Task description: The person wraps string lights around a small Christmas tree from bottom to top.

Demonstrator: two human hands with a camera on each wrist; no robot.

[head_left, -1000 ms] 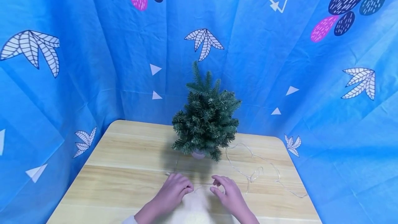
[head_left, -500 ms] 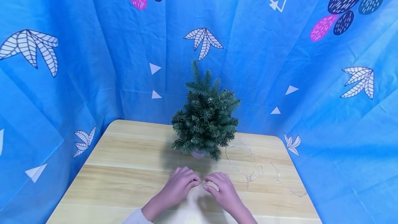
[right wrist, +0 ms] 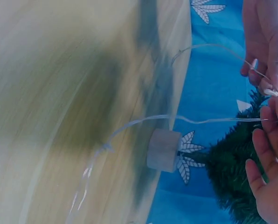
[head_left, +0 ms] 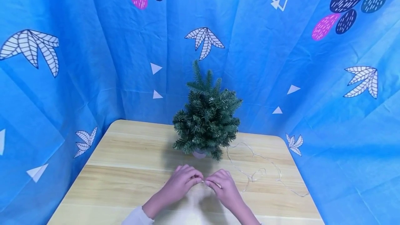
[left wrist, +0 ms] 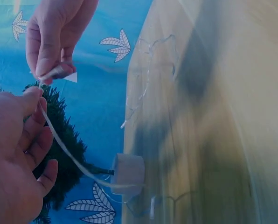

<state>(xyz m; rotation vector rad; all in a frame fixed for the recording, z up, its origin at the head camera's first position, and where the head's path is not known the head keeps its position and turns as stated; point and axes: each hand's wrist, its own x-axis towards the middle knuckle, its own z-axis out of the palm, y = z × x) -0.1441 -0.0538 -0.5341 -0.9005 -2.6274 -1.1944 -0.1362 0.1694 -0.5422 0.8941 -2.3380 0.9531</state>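
In front of the small artificial Christmas tree (head_left: 206, 121), both hands meet fingertip to fingertip at a clear-wired string light (left wrist: 66, 151). My left hand (head_left: 182, 183) pinches the thin wire, which trails from its fingers in the left wrist view. My right hand (head_left: 223, 186) pinches the strand too, thumb against forefinger. A small whitish piece (right wrist: 271, 93) of the string shows between the fingertips in the right wrist view; its exact kind is too small to make out. Another stretch of wire (right wrist: 204, 121) runs from the right hand down toward the table.
The tree stands on a pale round base (head_left: 199, 154) on the wood-grain table (head_left: 125, 176). More of the wire (head_left: 272, 164) lies in loose loops to the tree's right. A blue patterned cloth (head_left: 131, 44) hangs behind and along both sides of the table.
The hands started apart with wire stretched between them. My right hand has moved left and slightly up, my left slightly right and up, until their fingertips meet.
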